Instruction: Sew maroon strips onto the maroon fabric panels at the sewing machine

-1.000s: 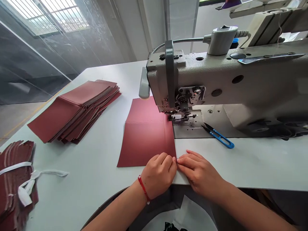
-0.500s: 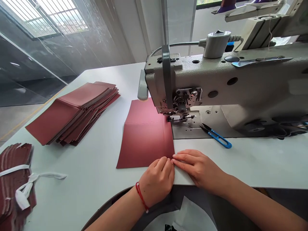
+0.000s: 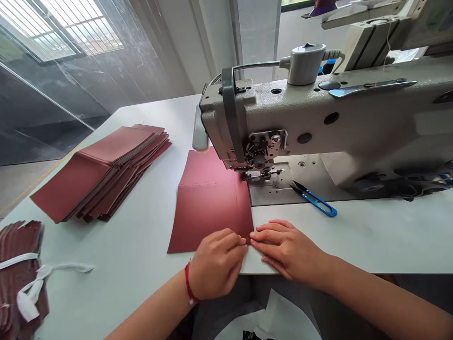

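Note:
A maroon leather-like panel [image 3: 208, 212], with a stitched line across it, lies flat on the table, its far right edge under the sewing machine's presser foot [image 3: 260, 175]. At its near right corner, my left hand [image 3: 219, 262] is closed, thumb and forefinger pinching the edge. My right hand [image 3: 290, 250] rests on the table just right of that corner, fingers stretched out and fingertips touching the panel's edge. Blue thread snips [image 3: 316, 202] lie beyond my right hand, their dark blades on the machine's metal plate.
The sewing machine [image 3: 318, 118] spans the right and back. To the left, a stack of maroon panels [image 3: 106, 165] sits on the white table [image 3: 130, 255]. A bundle of maroon pieces [image 3: 21, 278], tied with white cloth strip, is at the near left. The table's front edge runs below my hands.
My left hand has shifted slightly left, its pinch still at the panel's corner. The right hand's fingers are a little more spread. The whole view has tilted slightly.

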Action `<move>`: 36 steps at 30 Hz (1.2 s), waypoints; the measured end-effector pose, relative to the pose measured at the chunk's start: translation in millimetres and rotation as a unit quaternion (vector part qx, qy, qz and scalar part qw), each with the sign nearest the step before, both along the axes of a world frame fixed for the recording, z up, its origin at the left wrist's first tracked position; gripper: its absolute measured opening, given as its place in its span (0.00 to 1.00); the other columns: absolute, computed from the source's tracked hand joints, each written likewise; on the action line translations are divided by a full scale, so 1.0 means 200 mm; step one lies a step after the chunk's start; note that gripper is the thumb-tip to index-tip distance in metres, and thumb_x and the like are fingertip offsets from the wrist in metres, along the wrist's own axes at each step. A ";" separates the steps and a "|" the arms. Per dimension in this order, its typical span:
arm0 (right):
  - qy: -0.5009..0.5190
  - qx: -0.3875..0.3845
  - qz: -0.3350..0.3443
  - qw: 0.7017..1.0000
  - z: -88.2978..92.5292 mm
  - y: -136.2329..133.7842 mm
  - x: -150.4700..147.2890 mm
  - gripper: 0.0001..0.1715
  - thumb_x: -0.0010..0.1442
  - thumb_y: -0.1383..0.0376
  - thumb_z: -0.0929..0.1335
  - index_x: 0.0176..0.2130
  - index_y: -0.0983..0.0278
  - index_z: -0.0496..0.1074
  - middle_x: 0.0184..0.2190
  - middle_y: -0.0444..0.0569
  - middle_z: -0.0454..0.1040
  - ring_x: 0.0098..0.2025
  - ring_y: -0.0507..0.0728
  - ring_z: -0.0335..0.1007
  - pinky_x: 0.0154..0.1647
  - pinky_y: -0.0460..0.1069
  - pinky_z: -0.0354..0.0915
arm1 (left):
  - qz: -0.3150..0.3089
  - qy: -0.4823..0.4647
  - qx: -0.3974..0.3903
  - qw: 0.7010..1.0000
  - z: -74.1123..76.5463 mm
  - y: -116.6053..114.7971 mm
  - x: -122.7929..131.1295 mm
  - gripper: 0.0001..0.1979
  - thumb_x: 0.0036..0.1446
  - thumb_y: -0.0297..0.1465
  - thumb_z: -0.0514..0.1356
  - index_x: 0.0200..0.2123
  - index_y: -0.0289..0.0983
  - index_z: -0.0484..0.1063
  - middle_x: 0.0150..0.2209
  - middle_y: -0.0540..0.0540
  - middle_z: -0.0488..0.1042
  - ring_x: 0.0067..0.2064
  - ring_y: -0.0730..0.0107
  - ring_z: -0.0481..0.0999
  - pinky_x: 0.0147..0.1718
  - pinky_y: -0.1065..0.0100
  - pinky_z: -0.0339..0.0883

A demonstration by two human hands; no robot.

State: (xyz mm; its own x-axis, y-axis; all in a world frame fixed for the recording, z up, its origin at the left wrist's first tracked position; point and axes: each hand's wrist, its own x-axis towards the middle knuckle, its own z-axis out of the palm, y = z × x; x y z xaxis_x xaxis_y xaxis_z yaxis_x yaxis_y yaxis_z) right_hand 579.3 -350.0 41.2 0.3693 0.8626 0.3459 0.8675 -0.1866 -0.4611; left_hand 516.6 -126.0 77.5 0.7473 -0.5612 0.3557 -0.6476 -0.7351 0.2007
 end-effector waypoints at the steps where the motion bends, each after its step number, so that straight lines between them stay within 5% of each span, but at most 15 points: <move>1: -0.003 0.000 0.003 1.000 0.00 0.00 0.00 0.18 0.69 0.65 0.61 0.56 0.63 0.68 0.54 0.47 0.72 0.55 0.58 0.65 0.61 0.58 0.56 | 0.021 0.025 -0.014 0.999 0.02 0.01 0.05 0.10 0.59 0.24 0.52 0.36 0.34 0.74 0.33 0.42 0.76 0.35 0.66 0.75 0.40 0.62 0.74; 3: -0.012 -0.007 0.008 1.000 0.00 0.00 -0.01 0.18 0.69 0.65 0.61 0.56 0.64 0.69 0.54 0.47 0.72 0.56 0.58 0.64 0.61 0.58 0.55 | 0.089 0.047 -0.022 0.995 0.04 0.02 0.16 0.08 0.60 0.29 0.55 0.38 0.35 0.74 0.39 0.41 0.77 0.42 0.61 0.76 0.50 0.51 0.70; 7: -0.029 -0.035 0.010 0.999 0.02 0.00 -0.01 0.18 0.70 0.66 0.60 0.55 0.65 0.69 0.54 0.48 0.72 0.56 0.59 0.64 0.63 0.59 0.55 | 0.173 0.128 0.009 0.976 0.02 0.04 0.30 0.24 0.57 0.37 0.61 0.56 0.38 0.67 0.61 0.38 0.66 0.62 0.44 0.63 0.58 0.25 0.44; 14: -0.055 -0.035 0.036 0.997 0.03 0.01 0.01 0.17 0.69 0.67 0.60 0.55 0.66 0.69 0.52 0.49 0.73 0.55 0.57 0.67 0.64 0.58 0.57 | 0.194 0.211 0.000 0.958 0.00 0.08 0.28 0.29 0.58 0.42 0.61 0.61 0.45 0.61 0.65 0.42 0.61 0.65 0.43 0.59 0.54 0.19 0.25; 22: -0.067 -0.026 0.027 0.997 0.01 0.06 0.06 0.18 0.69 0.69 0.61 0.56 0.67 0.68 0.52 0.52 0.73 0.54 0.58 0.68 0.64 0.59 0.58 | 0.190 0.213 0.005 0.958 0.00 0.13 0.37 0.32 0.57 0.45 0.61 0.63 0.45 0.59 0.65 0.45 0.60 0.66 0.47 0.58 0.57 0.24 0.21; 30: -0.068 -0.027 0.008 0.997 0.01 0.11 0.16 0.15 0.68 0.69 0.62 0.52 0.66 0.72 0.50 0.52 0.74 0.53 0.58 0.69 0.63 0.61 0.61 | 0.200 0.208 0.032 0.957 -0.01 0.16 0.50 0.33 0.58 0.47 0.60 0.64 0.46 0.59 0.66 0.44 0.58 0.66 0.44 0.57 0.57 0.22 0.28; 36: -0.066 -0.036 0.001 0.997 0.02 0.14 0.25 0.16 0.69 0.67 0.61 0.52 0.65 0.72 0.51 0.53 0.74 0.53 0.58 0.70 0.63 0.61 0.61 | 0.194 0.194 0.024 0.961 -0.02 0.19 0.60 0.28 0.58 0.46 0.61 0.60 0.47 0.64 0.62 0.43 0.66 0.61 0.43 0.65 0.54 0.18 0.32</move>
